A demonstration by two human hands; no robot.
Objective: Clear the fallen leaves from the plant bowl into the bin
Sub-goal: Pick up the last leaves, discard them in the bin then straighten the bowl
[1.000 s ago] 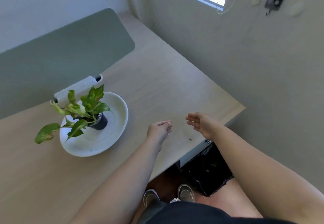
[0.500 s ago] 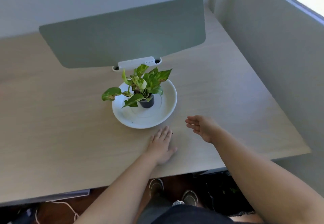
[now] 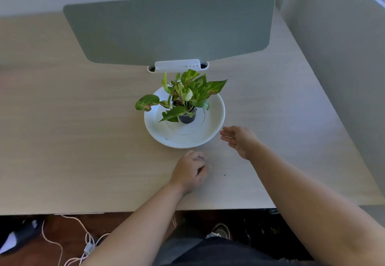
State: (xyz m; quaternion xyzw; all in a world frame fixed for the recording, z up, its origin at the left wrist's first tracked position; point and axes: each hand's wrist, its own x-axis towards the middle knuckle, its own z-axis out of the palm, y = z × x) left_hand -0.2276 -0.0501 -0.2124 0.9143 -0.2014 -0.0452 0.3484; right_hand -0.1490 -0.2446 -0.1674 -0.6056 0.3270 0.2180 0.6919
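A white plant bowl point(image 3: 217, 124) sits mid-table with a small black pot point(image 3: 187, 118) in it holding a leafy green plant point(image 3: 188, 92). The bowl's floor shows only a dark speck or two point(image 3: 166, 138); I see no loose leaves on it. My left hand point(image 3: 190, 171) rests on the table just in front of the bowl, fingers curled under, with nothing visible in it. My right hand point(image 3: 239, 139) hovers by the bowl's right front rim, fingers apart and empty. The dark bin point(image 3: 263, 227) shows partly below the table's front edge at the right.
A grey-green divider panel point(image 3: 170, 28) stands behind the bowl, with a white cable box point(image 3: 178, 65) at its foot. A wall point(image 3: 343, 57) bounds the table's right side. A crumb point(image 3: 224, 175) lies on the table. Cables point(image 3: 68, 236) and my shoe point(image 3: 219, 230) are on the floor.
The view has swung left and settled with the bowl in the middle. My left hand went from flat on the table to curled. My right hand now sits closer to the bowl's rim.
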